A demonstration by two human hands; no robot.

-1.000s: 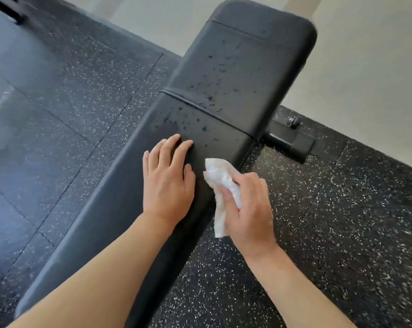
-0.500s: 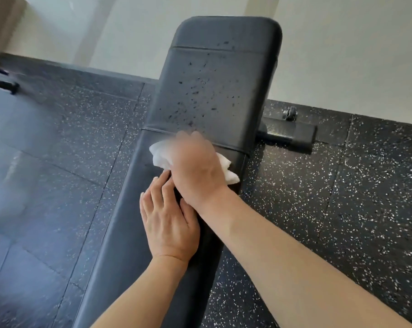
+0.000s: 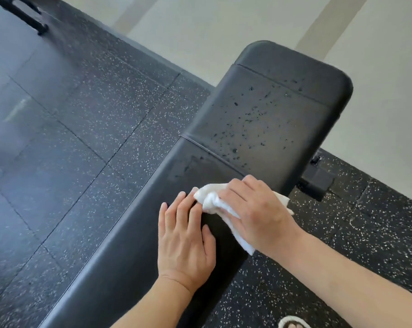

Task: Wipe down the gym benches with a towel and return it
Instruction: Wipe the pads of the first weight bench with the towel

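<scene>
No text, label, brand, number or sign can be read anywhere in view, neither on the bench [image 3: 259, 129] nor on the towel [image 3: 212, 200].

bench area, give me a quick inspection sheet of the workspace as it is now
surface: black bench, droplets on its far pad
job's things: white towel crumpled on the bench
clutter: nothing seen
grippers: left hand flat on the bench; right hand presses the towel down
cables: nothing seen
surroundings: speckled rubber floor, pale wall, bench foot, black equipment far left
</scene>
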